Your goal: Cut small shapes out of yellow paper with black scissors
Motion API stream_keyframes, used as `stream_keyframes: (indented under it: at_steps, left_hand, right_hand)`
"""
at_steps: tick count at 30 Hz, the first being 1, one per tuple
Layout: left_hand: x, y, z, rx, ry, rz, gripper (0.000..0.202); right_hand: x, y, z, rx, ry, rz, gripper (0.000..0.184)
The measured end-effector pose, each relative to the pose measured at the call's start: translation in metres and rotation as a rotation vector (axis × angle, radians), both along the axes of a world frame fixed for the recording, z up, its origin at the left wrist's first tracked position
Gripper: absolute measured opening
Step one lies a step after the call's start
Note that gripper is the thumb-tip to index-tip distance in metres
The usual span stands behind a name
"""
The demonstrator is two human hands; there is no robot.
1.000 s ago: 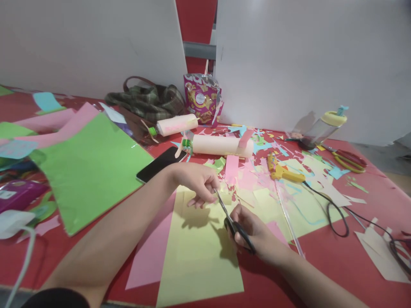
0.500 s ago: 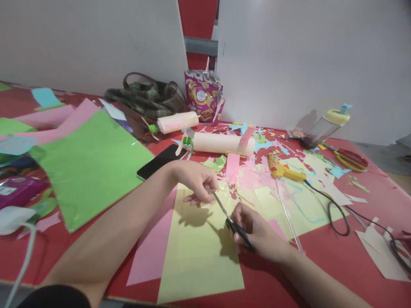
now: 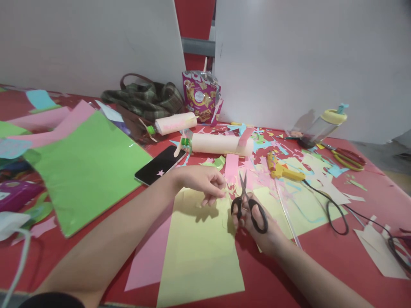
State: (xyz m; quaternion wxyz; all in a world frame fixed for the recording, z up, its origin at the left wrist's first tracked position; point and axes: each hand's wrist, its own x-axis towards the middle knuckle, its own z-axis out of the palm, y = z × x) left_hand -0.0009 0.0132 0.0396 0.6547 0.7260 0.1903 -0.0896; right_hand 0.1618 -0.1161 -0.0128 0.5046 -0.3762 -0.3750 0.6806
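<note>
My right hand [image 3: 257, 222] grips a pair of scissors [image 3: 243, 188] by its black handles. The short metal blades point away from me and stand slightly apart. To its left, my left hand [image 3: 207, 184] is closed, with thumb and fingertips pressed together; what they hold, if anything, is too small to make out. Beneath both hands lies a pale yellow paper sheet [image 3: 199, 256], overlapping a pink sheet [image 3: 147, 252]. Beside my left wrist is a black phone [image 3: 150, 169] with a small pink star shape [image 3: 160, 173] on its screen.
Behind my hands lie two paper-wrapped bottles [image 3: 221, 144] and many paper scraps. A yellow glue gun [image 3: 284, 171] with a black cord, red-and-yellow scissors [image 3: 348, 158] and a tilted clear bottle [image 3: 324, 126] are at right. Green paper [image 3: 90, 167] covers the left; a snack bag [image 3: 202, 96] stands behind.
The scissors have turned upright and their blades have parted, away from my left hand. My left hand has shifted slightly right. The pink star on the phone now shows.
</note>
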Motion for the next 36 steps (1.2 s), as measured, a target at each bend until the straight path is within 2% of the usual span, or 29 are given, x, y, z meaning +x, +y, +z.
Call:
stream_keyframes:
  at_steps: [6, 11, 19, 25, 29, 36]
  left_hand:
    - [0.008, -0.01, -0.006, 0.026, -0.026, 0.063, 0.022]
    - [0.014, -0.02, -0.005, 0.124, -0.016, 0.042, 0.022]
    - [0.022, -0.03, -0.015, 0.079, -0.012, 0.063, 0.025]
    - [0.025, -0.031, -0.025, -0.011, -0.06, 0.053, 0.031]
    - [0.024, -0.031, -0.025, -0.056, -0.081, 0.038, 0.028]
    - [0.017, -0.022, -0.02, 0.012, -0.029, -0.052, 0.012]
  right_hand:
    - [0.001, 0.005, 0.001, 0.032, -0.073, -0.137, 0.024]
    - [0.002, 0.007, 0.003, 0.02, -0.167, -0.253, 0.032]
    - [0.001, 0.006, 0.003, 0.008, -0.242, -0.242, 0.035]
    - [0.003, 0.006, -0.001, 0.018, -0.265, -0.299, 0.034]
    - [0.003, 0.006, -0.002, 0.028, -0.259, -0.325, 0.035]
    - [0.003, 0.007, 0.002, 0.037, -0.292, -0.333, 0.031]
